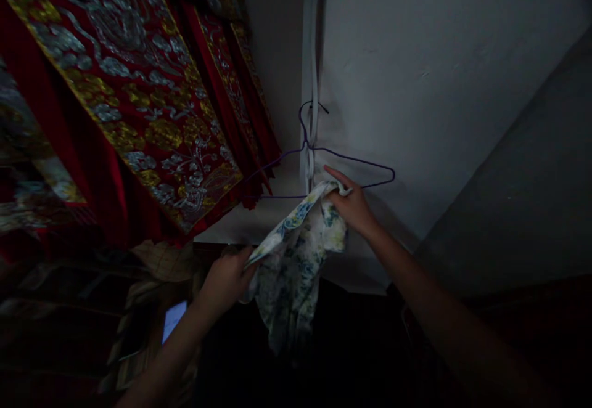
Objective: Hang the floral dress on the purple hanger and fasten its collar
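Observation:
A light garment with a blue and yellow floral print (303, 266) hangs down between my two hands, its upper edge stretched on a slant. My left hand (226, 278) is closed on the lower-left end of that edge. Higher up on the right, my right hand (354, 208) grips the other end between thumb and fingers, with the index finger pointing out. Just behind the cloth, a thin purple clothes hanger (356, 158) hangs against the wall by a white cord (314, 75). Part of its bottom bar is hidden by my right hand and the garment. The garment's exact kind is unclear.
Red cloth embroidered in silver and gold (161, 106) hangs at the left, overlapping the hanger's left end. A pale wall (393, 75) rises behind. At lower left a lit screen (174, 320) lies among dim, cluttered things. The bottom of the view is very dark.

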The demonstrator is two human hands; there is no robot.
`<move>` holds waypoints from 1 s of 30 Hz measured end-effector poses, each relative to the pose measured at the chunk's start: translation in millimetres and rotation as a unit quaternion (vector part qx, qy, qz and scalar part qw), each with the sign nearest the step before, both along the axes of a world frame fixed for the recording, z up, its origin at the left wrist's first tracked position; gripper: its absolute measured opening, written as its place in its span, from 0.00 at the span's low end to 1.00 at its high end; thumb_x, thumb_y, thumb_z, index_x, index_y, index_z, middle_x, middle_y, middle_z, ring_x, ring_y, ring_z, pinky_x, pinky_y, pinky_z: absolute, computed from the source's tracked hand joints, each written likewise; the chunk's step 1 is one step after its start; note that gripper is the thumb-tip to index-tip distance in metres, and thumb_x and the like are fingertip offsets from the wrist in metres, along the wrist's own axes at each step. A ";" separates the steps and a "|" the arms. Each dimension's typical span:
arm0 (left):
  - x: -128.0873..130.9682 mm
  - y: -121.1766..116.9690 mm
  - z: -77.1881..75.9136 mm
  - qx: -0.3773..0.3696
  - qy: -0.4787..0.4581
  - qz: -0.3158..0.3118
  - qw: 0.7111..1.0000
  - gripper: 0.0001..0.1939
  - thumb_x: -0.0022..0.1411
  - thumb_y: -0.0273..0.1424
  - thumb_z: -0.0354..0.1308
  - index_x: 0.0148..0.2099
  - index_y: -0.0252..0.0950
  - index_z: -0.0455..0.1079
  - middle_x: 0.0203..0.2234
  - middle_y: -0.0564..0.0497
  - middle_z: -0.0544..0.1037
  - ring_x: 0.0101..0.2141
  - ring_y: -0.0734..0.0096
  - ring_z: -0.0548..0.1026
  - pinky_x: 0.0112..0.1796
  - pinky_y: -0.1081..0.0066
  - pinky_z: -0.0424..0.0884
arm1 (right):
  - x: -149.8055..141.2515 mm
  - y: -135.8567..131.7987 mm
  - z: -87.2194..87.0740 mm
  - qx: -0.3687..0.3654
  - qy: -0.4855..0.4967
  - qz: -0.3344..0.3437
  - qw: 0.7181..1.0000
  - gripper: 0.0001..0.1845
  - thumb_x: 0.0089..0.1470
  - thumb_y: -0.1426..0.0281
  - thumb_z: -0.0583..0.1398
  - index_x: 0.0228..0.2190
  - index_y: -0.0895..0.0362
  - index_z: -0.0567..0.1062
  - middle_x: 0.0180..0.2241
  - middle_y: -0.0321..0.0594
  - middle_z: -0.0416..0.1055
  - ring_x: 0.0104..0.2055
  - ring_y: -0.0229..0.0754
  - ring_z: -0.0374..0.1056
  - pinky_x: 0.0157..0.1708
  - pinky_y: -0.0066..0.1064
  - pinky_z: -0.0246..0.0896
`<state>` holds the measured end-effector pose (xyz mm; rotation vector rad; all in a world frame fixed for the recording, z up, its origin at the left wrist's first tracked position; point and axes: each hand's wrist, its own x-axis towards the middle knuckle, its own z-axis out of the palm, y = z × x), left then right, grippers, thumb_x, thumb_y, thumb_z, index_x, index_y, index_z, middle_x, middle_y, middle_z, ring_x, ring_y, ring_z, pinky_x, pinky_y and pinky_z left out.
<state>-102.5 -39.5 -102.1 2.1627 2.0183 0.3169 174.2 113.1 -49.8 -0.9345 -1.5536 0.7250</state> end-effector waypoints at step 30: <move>14.7 74.0 91.4 0.274 -0.150 -0.093 0.945 0.13 0.55 0.26 0.49 0.44 0.36 0.68 0.54 0.40 0.75 0.56 0.53 0.72 0.56 0.58 0.68 | 34.8 -29.4 -6.7 -0.081 -0.027 0.046 0.995 0.05 0.38 0.67 0.61 0.20 0.56 0.73 0.18 0.31 0.65 0.23 0.38 0.61 0.24 0.27 0.54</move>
